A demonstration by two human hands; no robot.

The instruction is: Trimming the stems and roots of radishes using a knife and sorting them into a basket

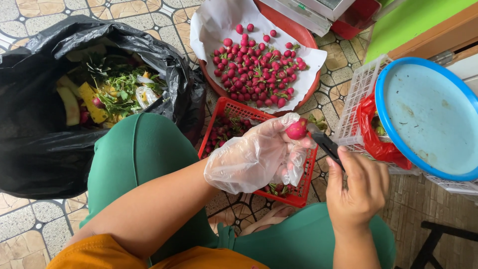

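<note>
At the centre of the frame, the left hand [259, 154], inside a loose clear plastic glove, pinches a single red radish [297, 129] between fingertips and thumb, closed firmly around its lower half. Just right of it, the right hand [356, 187] is wrapped tight around the dark handle of a small knife [323, 142], whose blade meets the radish's right side.

The step in hand looks like trimming: the blade is set against one end of the radish, probably to cut off root or stalk. Any following cut would call for a steady pinch from the gloved fingers and a short, controlled stroke kept clear of the thumb.

The radish is roundish, so its long axis is hard to read; it seems to run roughly left to right, with the trimmed end facing the knife toward the right of the frame.

Below the hands sits a red plastic basket [298, 198] of untrimmed radishes with greens. At top centre, a red tray lined with white paper [209, 25] carries a heap of cleaned radishes. At upper left, a black rubbish bag [40, 149] holds leaves and peelings. At right, a blue-rimmed basin [428, 114] rests on a white crate [356, 99].
</note>
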